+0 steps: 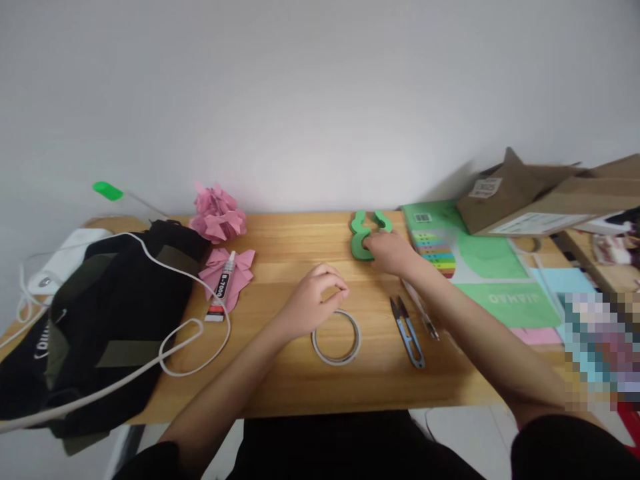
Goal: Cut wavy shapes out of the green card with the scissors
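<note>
My right hand [389, 253] reaches to a green curvy object [361, 244] near the back of the wooden table, its fingers closed at the object's right side. My left hand [320, 300] hovers just above the upper left of a roll of tape [356, 347]; its fingers are bent round with the tips together, and nothing shows in them. Blue-handled thread snips [411, 337] lie to the right of the tape, with thin pens or sticks [425, 313] beside them under my right forearm.
On the left are a black bag [130, 320], a white cable [220, 347], pink paper flowers [219, 215] and a glue tube [225, 290]. A green packet [520, 303] and an open cardboard box [540, 200] occupy the right.
</note>
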